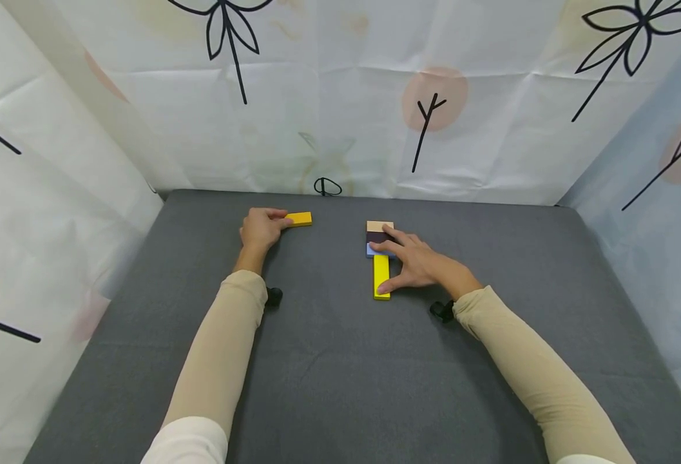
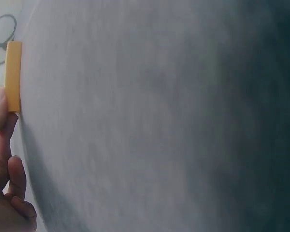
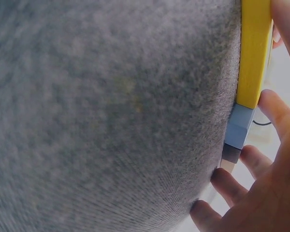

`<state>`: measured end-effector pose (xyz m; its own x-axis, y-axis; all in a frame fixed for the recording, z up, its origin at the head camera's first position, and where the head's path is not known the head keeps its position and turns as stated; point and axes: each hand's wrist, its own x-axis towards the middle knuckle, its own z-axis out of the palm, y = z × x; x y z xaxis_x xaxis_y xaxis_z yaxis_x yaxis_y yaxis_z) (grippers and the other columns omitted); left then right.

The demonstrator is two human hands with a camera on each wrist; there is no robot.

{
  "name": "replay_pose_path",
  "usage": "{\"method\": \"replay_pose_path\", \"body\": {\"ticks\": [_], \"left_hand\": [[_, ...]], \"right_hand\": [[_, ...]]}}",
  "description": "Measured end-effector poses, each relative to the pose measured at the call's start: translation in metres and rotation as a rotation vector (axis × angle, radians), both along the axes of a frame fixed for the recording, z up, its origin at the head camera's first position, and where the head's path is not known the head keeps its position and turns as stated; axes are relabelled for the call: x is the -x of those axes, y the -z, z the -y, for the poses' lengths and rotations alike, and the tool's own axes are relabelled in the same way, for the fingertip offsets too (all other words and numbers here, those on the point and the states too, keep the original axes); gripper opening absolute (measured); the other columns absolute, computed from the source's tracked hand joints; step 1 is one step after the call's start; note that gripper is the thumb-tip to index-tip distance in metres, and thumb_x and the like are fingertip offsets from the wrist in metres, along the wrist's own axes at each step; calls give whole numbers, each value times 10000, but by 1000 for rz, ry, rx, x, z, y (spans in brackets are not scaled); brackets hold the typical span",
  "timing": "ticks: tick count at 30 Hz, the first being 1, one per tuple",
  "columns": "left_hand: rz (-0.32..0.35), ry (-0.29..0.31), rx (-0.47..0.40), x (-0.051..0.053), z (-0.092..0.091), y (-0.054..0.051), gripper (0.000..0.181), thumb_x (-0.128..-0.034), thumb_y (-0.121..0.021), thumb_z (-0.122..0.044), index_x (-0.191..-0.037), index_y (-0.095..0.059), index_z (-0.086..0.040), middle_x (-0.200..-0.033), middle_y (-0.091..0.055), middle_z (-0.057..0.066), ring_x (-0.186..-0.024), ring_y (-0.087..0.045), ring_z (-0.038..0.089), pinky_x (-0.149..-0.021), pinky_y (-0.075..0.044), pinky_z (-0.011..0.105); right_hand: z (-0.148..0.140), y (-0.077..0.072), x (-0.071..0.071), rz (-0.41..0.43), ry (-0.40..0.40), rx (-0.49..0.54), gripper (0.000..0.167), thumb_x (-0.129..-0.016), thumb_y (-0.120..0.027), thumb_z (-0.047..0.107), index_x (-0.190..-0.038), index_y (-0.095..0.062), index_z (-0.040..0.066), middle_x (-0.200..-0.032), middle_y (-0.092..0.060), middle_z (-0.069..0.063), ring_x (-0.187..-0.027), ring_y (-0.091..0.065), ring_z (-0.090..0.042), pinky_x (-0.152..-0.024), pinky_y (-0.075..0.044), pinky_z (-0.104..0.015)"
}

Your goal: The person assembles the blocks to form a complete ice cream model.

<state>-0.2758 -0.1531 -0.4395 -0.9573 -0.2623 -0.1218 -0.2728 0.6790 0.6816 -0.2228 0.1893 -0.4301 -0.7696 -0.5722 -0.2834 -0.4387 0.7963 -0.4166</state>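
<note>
My left hand (image 1: 260,230) pinches one end of an orange-yellow block (image 1: 300,219) near the far edge of the table; the left wrist view has the same block (image 2: 13,77) between thumb and fingers. To its right, a tan block (image 1: 373,226), a dark block (image 1: 374,237) and a light blue block (image 1: 370,250) lie against one another in a stack-like row. A long yellow block (image 1: 381,269) runs from the blue one toward me. Over these blocks my right hand (image 1: 418,261) is spread, its thumb touching the yellow block's near end and fingertips resting around the blue and tan ones.
The grey cloth-covered table (image 1: 328,361) carries the blocks. A white patterned curtain (image 1: 340,129) hangs along its far edge and both sides. Small black wrist devices show at the left cuff (image 1: 274,297) and the right cuff (image 1: 442,311).
</note>
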Motion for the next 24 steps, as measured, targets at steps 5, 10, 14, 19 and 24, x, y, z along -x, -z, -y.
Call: {"method": "replay_pose_path", "body": {"ticks": [5, 10, 14, 19, 24], "left_hand": [[-2, 10, 3, 3, -13, 0, 318, -958, -728, -342, -1237, -760, -191, -1210, -766, 62, -1234, -610, 306, -1179, -308, 534], [3, 20, 1, 5, -23, -1, 308, -954, -733, -342, -1224, -767, -199, -1197, -772, 59, -1220, -618, 301, -1183, -307, 530], [-1, 33, 12, 7, -31, -2, 309, -950, -735, -350, -1223, -767, -208, -1190, -775, 50, -1217, -617, 299, -1160, -328, 522], [-7, 58, 4, 10, -43, -1, 308, -945, -741, -355, -1216, -770, -212, -1179, -778, 43, -1200, -621, 294, -1152, -334, 519], [-10, 51, -13, 12, -52, 2, 293, -935, -751, -354, -1193, -779, -219, -1153, -786, 34, -1172, -628, 282, -1151, -336, 512]], "right_hand": [[0, 1, 1, 1, 6, 3, 966, -801, -796, 617, -1600, -343, 317, -1744, 21, -63, -1539, -191, -440, -1173, -243, -729], [-1, 2, 1, -6, 4, 2, 964, -801, -789, 628, -1599, -343, 323, -1744, 23, -60, -1537, -197, -436, -1176, -237, -726], [-1, 2, 0, 1, 7, 4, 972, -801, -785, 634, -1604, -326, 337, -1745, 42, -41, -1543, -184, -428, -1193, -216, -711], [-1, 1, 0, 10, 21, 3, 975, -798, -796, 622, -1604, -327, 338, -1746, 39, -39, -1546, -178, -423, -1202, -200, -707], [0, 2, 1, 13, 28, -10, 980, -789, -787, 650, -1602, -320, 364, -1746, 42, -14, -1554, -167, -404, -1217, -190, -691]]}}
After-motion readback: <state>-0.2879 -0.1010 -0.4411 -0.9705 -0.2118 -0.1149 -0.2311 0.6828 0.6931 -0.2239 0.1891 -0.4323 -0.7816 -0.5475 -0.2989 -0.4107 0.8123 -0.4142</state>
